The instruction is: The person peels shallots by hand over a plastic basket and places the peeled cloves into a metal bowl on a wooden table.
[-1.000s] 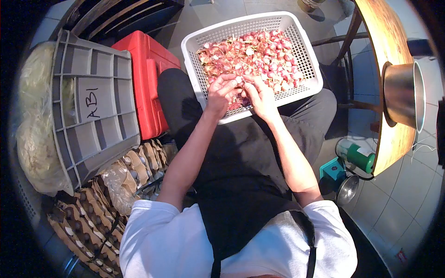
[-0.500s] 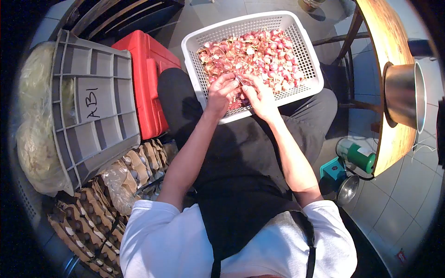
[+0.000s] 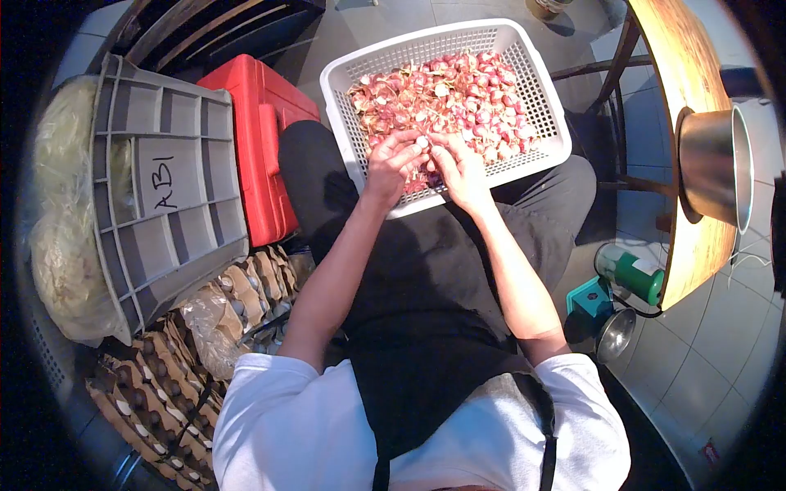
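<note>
Over near side of white basket (image 3: 524, 170), two hands met. Small pale bulb (image 3: 422, 141) sat between fingertips, closer to left hand (image 3: 391, 165) than right hand (image 3: 460, 173). Left fingers looked closed on bulb; right fingers bent in close, could not tell if they held it too. Bulb too small to tell its long way. Red bulbs (image 3: 495, 102) lay beyond, in basket. Gray crate (image 3: 173, 239) had black letters (image 3: 163, 182), turned sideways: "ABI" or "AB1". Green can (image 3: 640, 283) had pale label (image 3: 647, 267), too small to read.

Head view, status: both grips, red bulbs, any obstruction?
Left grip pinching small pale piece; right grip close beside it. Red bulbs loose in white basket. Nothing visibly blocking either grip.
</note>
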The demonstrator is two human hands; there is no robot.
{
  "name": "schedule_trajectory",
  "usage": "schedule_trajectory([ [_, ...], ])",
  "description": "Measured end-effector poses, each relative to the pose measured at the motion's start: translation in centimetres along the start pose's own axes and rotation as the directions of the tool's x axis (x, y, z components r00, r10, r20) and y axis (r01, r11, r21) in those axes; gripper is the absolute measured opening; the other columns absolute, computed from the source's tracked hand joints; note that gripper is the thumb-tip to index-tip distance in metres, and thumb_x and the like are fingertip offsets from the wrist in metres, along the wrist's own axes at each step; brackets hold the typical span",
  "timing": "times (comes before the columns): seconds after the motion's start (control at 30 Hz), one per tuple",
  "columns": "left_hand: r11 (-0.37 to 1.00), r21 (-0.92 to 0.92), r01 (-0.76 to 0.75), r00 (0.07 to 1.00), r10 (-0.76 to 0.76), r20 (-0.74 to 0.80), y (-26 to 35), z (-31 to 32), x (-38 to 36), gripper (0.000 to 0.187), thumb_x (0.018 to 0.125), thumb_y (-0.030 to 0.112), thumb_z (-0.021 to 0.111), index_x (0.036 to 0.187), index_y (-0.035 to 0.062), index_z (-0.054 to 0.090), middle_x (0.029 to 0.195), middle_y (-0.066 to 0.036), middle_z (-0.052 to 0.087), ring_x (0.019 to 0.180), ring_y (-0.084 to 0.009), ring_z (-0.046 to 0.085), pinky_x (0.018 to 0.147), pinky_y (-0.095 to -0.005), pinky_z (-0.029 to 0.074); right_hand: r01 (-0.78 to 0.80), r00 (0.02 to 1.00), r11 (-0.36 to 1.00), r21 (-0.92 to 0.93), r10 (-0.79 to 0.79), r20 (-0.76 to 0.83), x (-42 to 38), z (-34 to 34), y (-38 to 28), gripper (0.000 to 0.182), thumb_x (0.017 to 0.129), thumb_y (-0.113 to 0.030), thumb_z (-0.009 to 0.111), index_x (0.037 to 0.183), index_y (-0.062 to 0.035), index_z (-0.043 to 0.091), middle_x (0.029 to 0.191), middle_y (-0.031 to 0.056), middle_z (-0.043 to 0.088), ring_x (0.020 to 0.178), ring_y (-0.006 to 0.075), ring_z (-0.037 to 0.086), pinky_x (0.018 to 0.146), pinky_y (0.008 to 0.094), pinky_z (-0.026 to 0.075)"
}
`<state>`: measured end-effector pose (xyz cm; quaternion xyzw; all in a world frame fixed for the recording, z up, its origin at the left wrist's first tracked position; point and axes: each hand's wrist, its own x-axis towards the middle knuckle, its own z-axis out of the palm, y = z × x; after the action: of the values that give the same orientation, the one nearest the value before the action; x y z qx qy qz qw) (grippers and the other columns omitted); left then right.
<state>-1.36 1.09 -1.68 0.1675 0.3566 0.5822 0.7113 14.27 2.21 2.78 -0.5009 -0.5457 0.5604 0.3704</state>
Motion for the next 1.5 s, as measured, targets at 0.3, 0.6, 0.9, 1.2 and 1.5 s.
schedule_trajectory([
  [0.3, 1.0, 0.004, 0.009, 0.998, -0.01, 0.061, 0.2, 0.3, -0.1, 0.025, 0.092, 0.004, 0.059, 0.116, -0.0012, 0.057, 0.106, -0.013, 0.065, 0.095, -0.0218, 0.064, 0.085, -0.0331, 0.053, -0.024, 0.999, 0.998, -0.058, 0.022, -0.032, 0.7, -0.2, 0.7, 0.025, 0.099, -0.012, 0.053, 0.121, 0.0, 0.059, 0.078, 0.0034, 0.065, 0.07, 0.0071, 0.059, 0.063, 0.0226, 0.048],
  [0.6, 1.0, 0.012, -0.019, 0.998, 0.018, 0.065, -0.2, -0.1, 0.2, 0.03, 0.093, 0.005, 0.058, 0.122, 0.0012, 0.051, 0.105, -0.01, 0.062, 0.095, -0.0203, 0.061, 0.078, -0.0337, 0.052, -0.019, 0.999, 0.996, -0.083, 0.017, -0.029, 0.6, -0.6, 0.8, 0.032, 0.097, -0.014, 0.054, 0.125, 0.0009, 0.056, 0.084, 0.0105, 0.068, 0.071, 0.0129, 0.064, 0.068, 0.0282, 0.052],
  [0.9, 0.995, 0.092, -0.036, 0.999, 0.036, 0.004, -0.1, 0.3, 0.1, 0.026, 0.092, 0.004, 0.061, 0.116, 0.0, 0.054, 0.102, -0.009, 0.062, 0.088, -0.0175, 0.063, 0.073, -0.0306, 0.055, 0.065, 0.994, 0.994, -0.09, -0.057, 0.093, 0.1, -0.4, 0.6, 0.035, 0.097, -0.016, 0.054, 0.128, 0.0007, 0.053, 0.1, 0.0124, 0.068, 0.083, 0.0132, 0.065, 0.075, 0.0283, 0.052],
  [1.2, 0.994, 0.106, -0.013, 0.999, 0.009, 0.036, 0.4, 0.8, -0.2, 0.028, 0.091, 0.006, 0.064, 0.118, 0.0012, 0.056, 0.104, -0.01, 0.066, 0.094, -0.0185, 0.065, 0.079, -0.03, 0.054, -0.065, 0.998, 0.998, -0.022, 0.066, 0.022, 0.2, -0.4, 0.1, 0.029, 0.1, -0.012, 0.053, 0.127, -0.0015, 0.054, 0.082, 0.0048, 0.066, 0.074, 0.01, 0.063, 0.069, 0.025, 0.051],
  [1.5, 0.993, 0.107, -0.045, 0.997, 0.052, -0.058, -0.6, -0.4, 0.4, 0.027, 0.091, 0.005, 0.063, 0.116, 0.0005, 0.055, 0.102, -0.009, 0.065, 0.092, -0.0174, 0.064, 0.078, -0.0295, 0.054, 0.144, 0.989, 0.977, -0.154, -0.139, 0.041, 0.3, -0.1, 0.6, 0.035, 0.098, -0.017, 0.053, 0.129, -0.0019, 0.055, 0.078, 0.0063, 0.066, 0.07, 0.0116, 0.062, 0.065, 0.027, 0.051],
])
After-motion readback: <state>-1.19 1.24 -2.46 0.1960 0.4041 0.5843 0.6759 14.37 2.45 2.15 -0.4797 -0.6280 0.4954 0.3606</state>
